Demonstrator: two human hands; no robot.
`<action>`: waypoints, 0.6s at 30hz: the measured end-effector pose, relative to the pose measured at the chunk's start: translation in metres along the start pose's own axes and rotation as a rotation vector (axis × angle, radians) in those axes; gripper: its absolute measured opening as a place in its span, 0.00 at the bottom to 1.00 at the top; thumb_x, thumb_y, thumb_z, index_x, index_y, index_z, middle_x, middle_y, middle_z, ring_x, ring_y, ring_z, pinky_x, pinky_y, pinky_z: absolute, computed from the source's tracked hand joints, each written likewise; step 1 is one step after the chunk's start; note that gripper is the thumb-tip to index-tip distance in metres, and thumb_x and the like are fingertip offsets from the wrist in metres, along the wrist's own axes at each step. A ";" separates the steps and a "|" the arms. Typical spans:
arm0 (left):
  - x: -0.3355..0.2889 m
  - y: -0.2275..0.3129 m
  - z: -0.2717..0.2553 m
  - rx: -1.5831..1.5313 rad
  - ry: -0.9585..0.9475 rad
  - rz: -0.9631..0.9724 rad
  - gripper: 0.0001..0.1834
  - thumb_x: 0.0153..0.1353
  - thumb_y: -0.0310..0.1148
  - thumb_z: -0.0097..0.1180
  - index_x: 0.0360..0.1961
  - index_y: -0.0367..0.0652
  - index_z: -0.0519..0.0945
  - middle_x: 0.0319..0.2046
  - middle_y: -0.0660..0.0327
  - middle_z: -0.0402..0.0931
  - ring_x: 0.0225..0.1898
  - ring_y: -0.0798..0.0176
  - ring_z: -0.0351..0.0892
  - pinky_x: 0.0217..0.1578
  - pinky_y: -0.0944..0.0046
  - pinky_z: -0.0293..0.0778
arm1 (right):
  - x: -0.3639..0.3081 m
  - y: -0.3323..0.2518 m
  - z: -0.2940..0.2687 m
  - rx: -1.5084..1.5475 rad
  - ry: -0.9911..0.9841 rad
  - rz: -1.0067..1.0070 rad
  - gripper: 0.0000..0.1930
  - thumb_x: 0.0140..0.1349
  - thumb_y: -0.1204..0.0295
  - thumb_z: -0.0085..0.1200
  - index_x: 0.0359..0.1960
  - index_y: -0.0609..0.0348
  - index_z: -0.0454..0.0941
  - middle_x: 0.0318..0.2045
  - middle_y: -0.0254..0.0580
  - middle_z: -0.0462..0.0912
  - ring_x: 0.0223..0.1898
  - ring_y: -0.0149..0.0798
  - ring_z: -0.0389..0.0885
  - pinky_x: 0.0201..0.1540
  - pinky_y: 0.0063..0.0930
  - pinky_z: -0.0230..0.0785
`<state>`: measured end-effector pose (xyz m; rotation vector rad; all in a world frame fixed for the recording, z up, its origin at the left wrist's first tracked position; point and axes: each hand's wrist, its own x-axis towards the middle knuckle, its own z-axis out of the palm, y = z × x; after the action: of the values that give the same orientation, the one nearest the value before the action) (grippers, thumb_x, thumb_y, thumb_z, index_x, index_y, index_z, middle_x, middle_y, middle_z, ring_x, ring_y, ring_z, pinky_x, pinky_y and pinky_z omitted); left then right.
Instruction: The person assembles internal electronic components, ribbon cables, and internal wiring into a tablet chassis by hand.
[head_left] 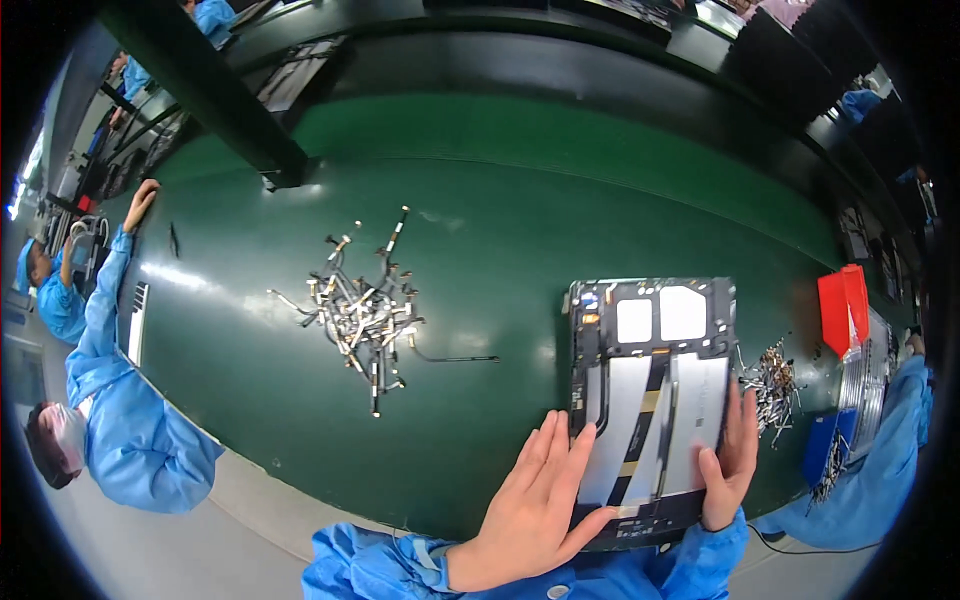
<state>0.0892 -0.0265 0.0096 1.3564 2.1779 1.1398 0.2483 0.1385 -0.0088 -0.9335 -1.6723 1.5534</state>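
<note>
An opened tablet point(650, 400) lies in front of me on the green bench, its back off. Silver battery cells, a dark flat cable with yellowish tape, and two white squares show inside. My left hand point(535, 495) rests along its lower left edge with fingers stretched out, the thumb reaching over the bottom part. At the right edge, my right hand point(730, 460) has its thumb on the battery and its fingers along the outside of the frame. A tangled pile of small flex cables point(365, 310) sits to the left, with one longer strip sticking out toward the tablet.
A second pile of small cable parts point(772, 385) lies just right of the tablet. Beyond it are a red bin point(844, 308) and a blue bin point(828, 448). A dark green post point(215, 95) rises at the back left. A co-worker point(140, 430) in blue sits at the left.
</note>
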 end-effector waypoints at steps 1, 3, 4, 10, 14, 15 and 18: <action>0.005 -0.001 -0.010 -0.012 -0.011 0.012 0.35 0.60 0.43 0.57 0.61 0.28 0.64 0.60 0.35 0.64 0.62 0.37 0.64 0.61 0.49 0.63 | 0.003 0.002 -0.007 -0.015 -0.059 -0.046 0.41 0.55 0.83 0.51 0.71 0.68 0.46 0.70 0.58 0.55 0.71 0.48 0.52 0.69 0.37 0.50; 0.011 -0.013 -0.027 -0.011 -0.098 0.078 0.38 0.61 0.45 0.56 0.65 0.31 0.61 0.61 0.36 0.62 0.64 0.35 0.61 0.62 0.49 0.61 | 0.013 -0.010 0.003 0.019 -0.063 -0.038 0.41 0.54 0.83 0.52 0.70 0.69 0.47 0.69 0.59 0.55 0.71 0.48 0.52 0.69 0.38 0.50; 0.016 -0.018 -0.037 0.129 -0.104 0.104 0.38 0.60 0.46 0.57 0.64 0.33 0.63 0.62 0.40 0.63 0.62 0.39 0.63 0.61 0.50 0.63 | 0.021 -0.017 0.006 0.048 -0.066 -0.016 0.41 0.53 0.83 0.53 0.70 0.70 0.48 0.69 0.59 0.55 0.71 0.48 0.53 0.70 0.38 0.49; 0.011 -0.070 -0.065 0.684 -0.021 -0.071 0.37 0.57 0.49 0.57 0.62 0.35 0.67 0.61 0.46 0.64 0.59 0.44 0.64 0.62 0.47 0.58 | 0.144 -0.003 0.064 0.266 -0.104 -0.023 0.34 0.59 0.82 0.56 0.67 0.65 0.58 0.70 0.49 0.56 0.71 0.40 0.53 0.67 0.32 0.57; 0.005 -0.072 -0.067 0.648 -0.097 0.041 0.37 0.56 0.47 0.59 0.61 0.35 0.66 0.62 0.44 0.62 0.64 0.42 0.60 0.64 0.43 0.55 | 0.240 0.003 0.104 0.186 0.040 -0.199 0.30 0.55 0.81 0.59 0.62 0.62 0.67 0.62 0.51 0.70 0.64 0.41 0.66 0.65 0.30 0.59; 0.000 -0.077 -0.070 0.661 -0.070 0.046 0.35 0.56 0.45 0.60 0.60 0.35 0.68 0.61 0.45 0.64 0.63 0.43 0.62 0.64 0.43 0.57 | 0.263 0.008 0.127 0.174 0.073 -0.246 0.29 0.53 0.81 0.59 0.60 0.63 0.69 0.58 0.49 0.74 0.61 0.43 0.71 0.63 0.32 0.61; -0.005 -0.073 -0.077 0.572 -0.081 0.106 0.29 0.61 0.37 0.54 0.62 0.37 0.66 0.64 0.44 0.60 0.64 0.41 0.60 0.65 0.45 0.55 | 0.329 0.036 0.164 0.082 0.200 -0.279 0.29 0.50 0.79 0.61 0.57 0.62 0.72 0.55 0.48 0.76 0.59 0.42 0.72 0.62 0.33 0.63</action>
<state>-0.0003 -0.0824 0.0010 1.7187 2.5017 0.4834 -0.0617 0.3343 -0.0568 -0.7499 -1.5139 1.2884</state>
